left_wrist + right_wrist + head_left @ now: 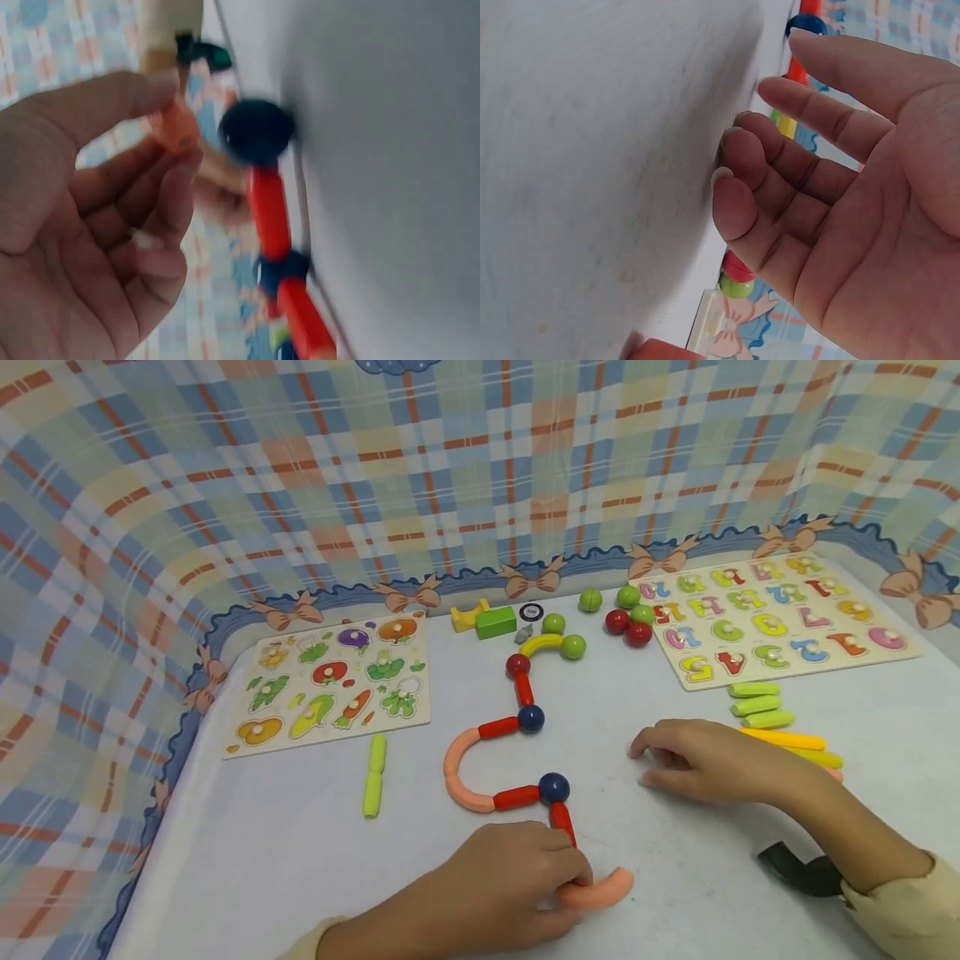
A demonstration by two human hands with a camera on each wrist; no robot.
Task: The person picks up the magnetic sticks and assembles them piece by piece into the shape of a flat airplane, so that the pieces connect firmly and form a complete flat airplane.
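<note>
My left hand [510,877] pinches a salmon curved stick [603,891] between thumb and fingers. Its end [176,126] shows close beside a dark blue ball [256,131] in the left wrist view; that ball is hidden behind the hand in the head view. From it a red stick [562,820] leads to another blue ball [554,787]. The chain runs on through red sticks, a salmon curve [459,768], a blue ball [531,718] and a red ball [517,665]. My right hand [705,760] rests low at the table, fingers loosely bent and holding nothing [840,180].
A vegetable puzzle board [330,681] lies at left, a number board [780,618] at back right. Light green sticks [373,775] lie left of the chain; more sticks [783,739] lie by the right forearm. Loose balls [628,617] and green blocks [496,622] sit along the back.
</note>
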